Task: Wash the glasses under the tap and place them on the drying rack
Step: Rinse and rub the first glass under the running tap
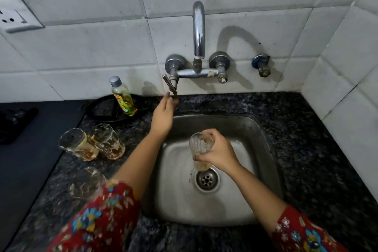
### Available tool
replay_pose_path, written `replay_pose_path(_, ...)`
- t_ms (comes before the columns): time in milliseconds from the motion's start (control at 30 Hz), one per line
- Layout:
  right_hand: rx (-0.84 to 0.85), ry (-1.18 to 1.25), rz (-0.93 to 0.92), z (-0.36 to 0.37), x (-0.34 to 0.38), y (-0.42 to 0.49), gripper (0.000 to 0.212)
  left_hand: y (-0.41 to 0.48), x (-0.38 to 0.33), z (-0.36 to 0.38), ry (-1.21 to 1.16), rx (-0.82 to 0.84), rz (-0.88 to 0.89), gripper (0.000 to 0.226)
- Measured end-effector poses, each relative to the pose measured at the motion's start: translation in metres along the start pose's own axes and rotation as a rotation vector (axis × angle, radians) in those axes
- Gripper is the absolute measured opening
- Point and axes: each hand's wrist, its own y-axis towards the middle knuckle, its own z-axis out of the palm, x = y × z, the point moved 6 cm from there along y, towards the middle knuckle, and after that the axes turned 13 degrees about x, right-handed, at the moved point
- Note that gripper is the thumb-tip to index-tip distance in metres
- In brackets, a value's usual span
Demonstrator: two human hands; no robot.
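Being gripped by right hand (217, 154): glass (200, 145), held over sink (180, 200), frame centre | left hand (163, 114) is held straight-fingered at tap lever (169, 85), grasping nothing | three more glasses (78, 144) are seen on counter (296, 129), left.

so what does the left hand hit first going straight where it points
The tap lever, just beyond the fingertips of the left hand; they may already touch it, depth unclear.

The clear drinking glass (86, 183) nearest the camera is blurred, its lower side hidden by the red floral sleeve (106, 217). The white wall socket (15, 16) is cut off by the left edge.
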Motion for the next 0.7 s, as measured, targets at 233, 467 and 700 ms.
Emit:
replay_pose_path(233,0.201,0.356,-0.033,0.009,-0.018,0.014,0.067,-0.062,0.096,0.082,-0.047,0.724,-0.077,0.090)
replay_pose_path(467,0.282,-0.462,-0.431,0.002,0.006,0.005,0.046,-0.053,0.109,0.083,-0.061,0.522,-0.158,0.066)
replay_pose_path(700,0.540,-1.053,-0.367,0.033,-0.013,0.018,0.046,-0.052,0.104,0.090,0.210,0.585,-0.047,0.077)
